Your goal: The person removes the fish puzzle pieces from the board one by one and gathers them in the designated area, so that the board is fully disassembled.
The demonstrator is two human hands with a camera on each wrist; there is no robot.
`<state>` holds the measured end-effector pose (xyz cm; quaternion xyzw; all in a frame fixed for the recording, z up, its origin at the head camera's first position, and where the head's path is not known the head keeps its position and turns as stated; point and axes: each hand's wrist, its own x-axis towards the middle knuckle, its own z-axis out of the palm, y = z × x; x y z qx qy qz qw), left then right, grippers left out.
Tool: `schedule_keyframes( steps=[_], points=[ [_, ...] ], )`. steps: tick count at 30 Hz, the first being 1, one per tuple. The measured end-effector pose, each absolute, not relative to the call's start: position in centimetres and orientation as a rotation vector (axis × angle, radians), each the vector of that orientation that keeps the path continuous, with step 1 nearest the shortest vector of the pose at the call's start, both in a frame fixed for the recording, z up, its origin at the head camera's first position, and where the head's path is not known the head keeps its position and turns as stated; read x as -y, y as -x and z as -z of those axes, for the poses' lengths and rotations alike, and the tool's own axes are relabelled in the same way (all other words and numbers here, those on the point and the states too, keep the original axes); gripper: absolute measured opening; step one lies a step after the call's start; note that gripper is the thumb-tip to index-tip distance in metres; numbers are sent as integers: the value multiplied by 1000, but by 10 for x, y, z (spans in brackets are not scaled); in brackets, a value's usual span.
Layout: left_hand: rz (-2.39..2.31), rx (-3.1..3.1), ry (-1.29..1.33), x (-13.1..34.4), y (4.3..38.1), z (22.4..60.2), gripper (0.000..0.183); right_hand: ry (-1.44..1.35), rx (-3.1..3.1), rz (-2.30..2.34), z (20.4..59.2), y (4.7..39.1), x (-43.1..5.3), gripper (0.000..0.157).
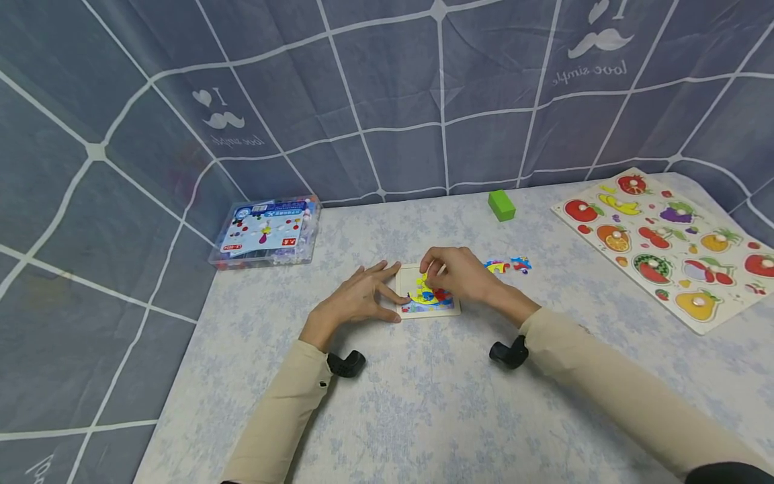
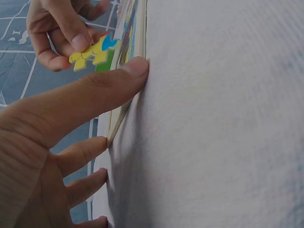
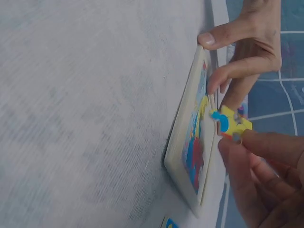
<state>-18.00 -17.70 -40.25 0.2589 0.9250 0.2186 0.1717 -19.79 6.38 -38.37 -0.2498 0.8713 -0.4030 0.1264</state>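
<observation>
A small jigsaw puzzle in a pale wooden frame (image 1: 431, 314) lies on the table, part of its colourful picture filled in. My left hand (image 1: 357, 296) is spread along its left side; in the left wrist view the thumb (image 2: 95, 88) is straight against the frame's near edge. Over the puzzle, my right hand (image 1: 456, 272) pinches a yellow jigsaw piece (image 3: 232, 122) with blue on it between thumb and index finger. In the right wrist view the piece is above the frame's far side. Loose puzzle pieces (image 1: 521, 264) lie just right of the right hand.
A clear plastic box (image 1: 266, 232) with a printed label is at the table's back left. Behind the loose pieces stands a green block (image 1: 501, 206). A large board (image 1: 629, 232) with fruit pictures lies at the right. Patterned grey curtain (image 1: 399, 87) hangs behind the table.
</observation>
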Motion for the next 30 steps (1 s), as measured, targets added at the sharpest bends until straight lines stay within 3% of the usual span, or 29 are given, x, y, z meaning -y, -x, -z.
schedule_keyframes(
  steps=[17,30],
  points=[
    [-600,-2645,-733,177,179,403,41,448,-2495,1289,392,192,-135,19],
    [-623,-2631,-726,176,178,401,40,387,-2539,1209,394,187,-174,19]
  ],
)
